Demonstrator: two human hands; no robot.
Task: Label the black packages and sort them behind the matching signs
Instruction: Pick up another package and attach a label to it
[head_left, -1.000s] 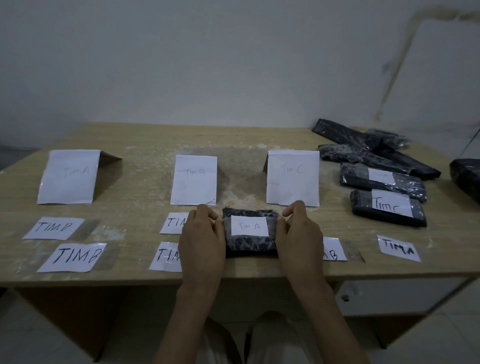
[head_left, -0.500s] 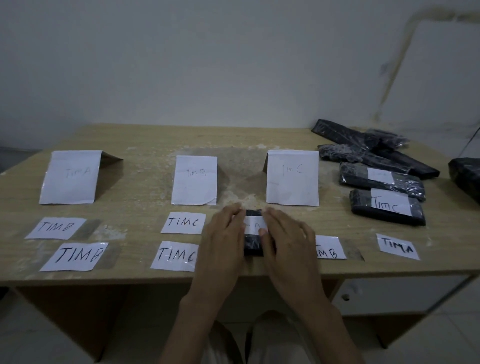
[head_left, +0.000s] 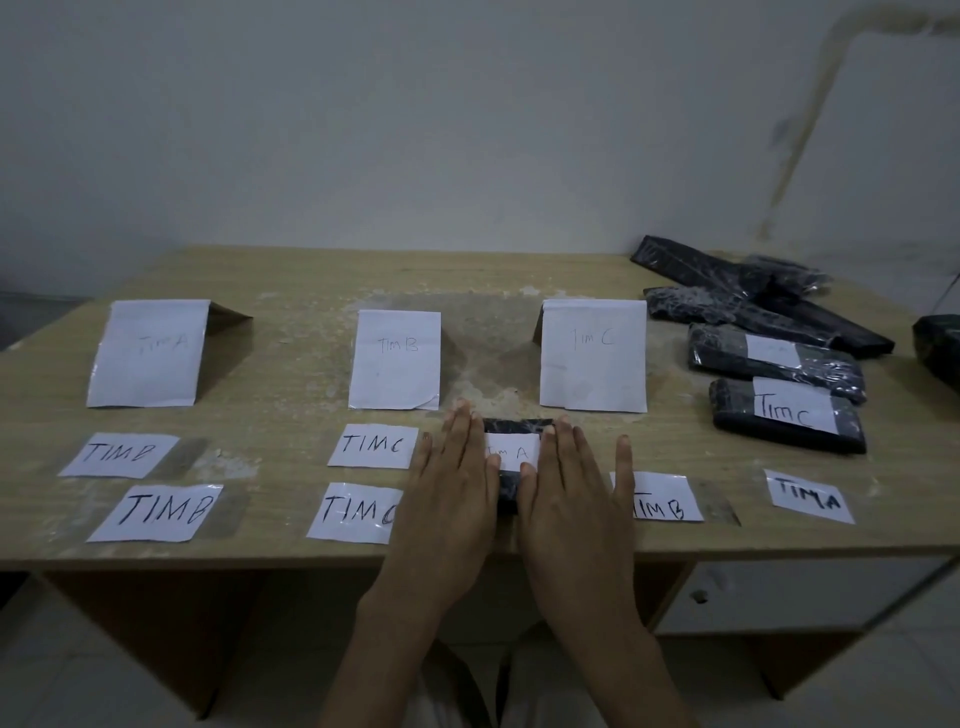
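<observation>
Black package (head_left: 511, 427) sat pinned under both hands at the front middle of the wooden table (head_left: 291, 291).
Left hand (head_left: 452, 488) and right hand (head_left: 566, 493) lay palm-down side by side, hiding most of it, so only the far edge and its TIM A label (head_left: 511, 453) showed. Folded signs stood behind: TIM A sign (head_left: 150, 353), TIM B sign (head_left: 395, 358), TIM C sign (head_left: 592, 356), with loose labels (head_left: 161, 512) flat along the front and more packages (head_left: 732, 410) piled far right. Fingers (head_left: 462, 431) were straight, pressing down, mostly together; the right little finger was splayed.
</observation>
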